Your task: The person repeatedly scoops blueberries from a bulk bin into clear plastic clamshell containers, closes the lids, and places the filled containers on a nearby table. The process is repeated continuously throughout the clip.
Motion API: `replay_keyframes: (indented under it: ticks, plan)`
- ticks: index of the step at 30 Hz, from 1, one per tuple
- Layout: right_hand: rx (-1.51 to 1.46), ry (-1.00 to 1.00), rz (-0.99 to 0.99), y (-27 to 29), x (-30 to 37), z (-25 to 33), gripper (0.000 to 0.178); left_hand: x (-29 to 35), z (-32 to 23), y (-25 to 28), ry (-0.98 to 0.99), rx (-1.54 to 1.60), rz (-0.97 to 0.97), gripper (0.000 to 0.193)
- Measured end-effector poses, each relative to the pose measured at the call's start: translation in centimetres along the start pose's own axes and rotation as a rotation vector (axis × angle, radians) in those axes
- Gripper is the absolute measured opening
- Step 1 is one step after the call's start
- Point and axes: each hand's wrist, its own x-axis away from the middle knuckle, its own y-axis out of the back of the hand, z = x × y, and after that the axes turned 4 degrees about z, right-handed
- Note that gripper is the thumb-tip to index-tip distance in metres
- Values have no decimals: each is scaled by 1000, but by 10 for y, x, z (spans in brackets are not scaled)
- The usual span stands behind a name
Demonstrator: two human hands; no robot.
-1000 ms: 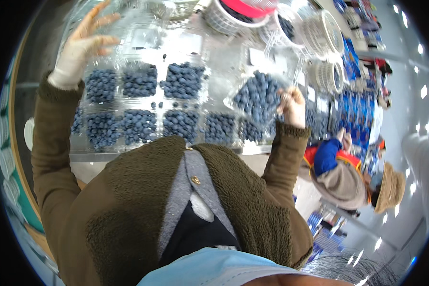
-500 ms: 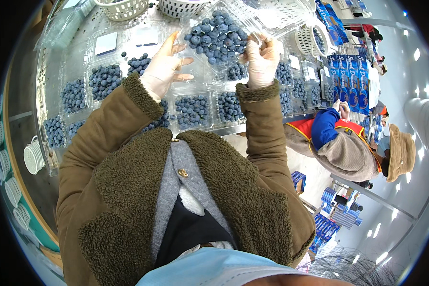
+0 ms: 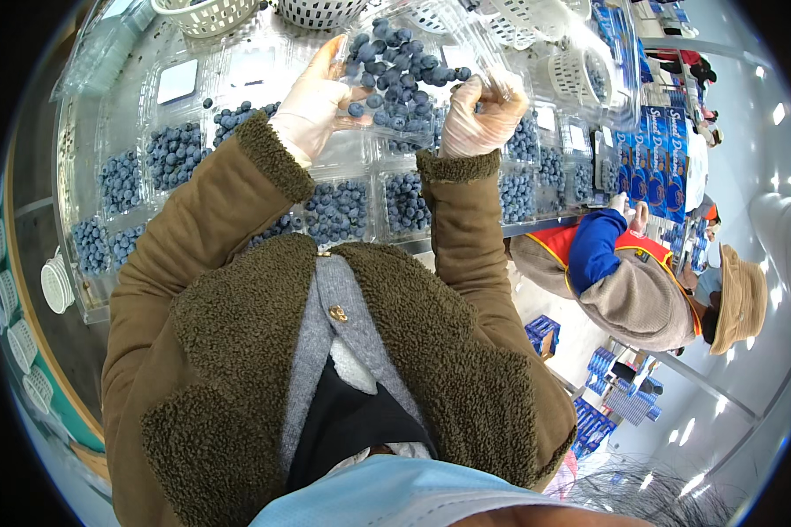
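Note:
My gloved left hand (image 3: 312,105) grips the left side of a clear plastic clamshell (image 3: 448,39), thumb along its edge and fingers partly under it. The clamshell is tilted, its lid part swung out to the upper right. Loose blueberries (image 3: 400,75) lie heaped in it, some by its lower left edge near my left fingers. My gloved right hand (image 3: 483,114) is closed on its right edge, fingers curled. Below it on the table stand several clamshells filled with blueberries (image 3: 336,211); my forearms partly hide some.
White perforated baskets (image 3: 206,18) line the far edge. Stacked empty clamshells (image 3: 101,53) lie far left. Blue cartons (image 3: 655,162) stand at the right, where a co-worker in a brown hat (image 3: 738,299) works close by. Stacked white baskets (image 3: 58,283) sit left of the table.
My left hand has come from beside the clamshell onto its left side. The clamshell has tilted, and the blueberries have shifted and spread toward its lower left. My right hand keeps its hold.

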Motion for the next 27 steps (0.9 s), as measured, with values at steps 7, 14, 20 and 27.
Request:
replay_keyframes:
  ticks: [7,14,20,27]
  plan:
    - [-274,-181,-41,-3,-12,7,29,-7,-9,-3,-32,-94,-24,85]
    - [-373,-45,-35,-1,-18,4,27,-13,-5,10,-131,-37,14,85]
    - [-389,-29,8,-3,-33,12,38,-13,1,21,-123,67,97,88]
    - [-218,-60,167,-12,-87,21,23,-9,-7,27,-168,226,105,85]
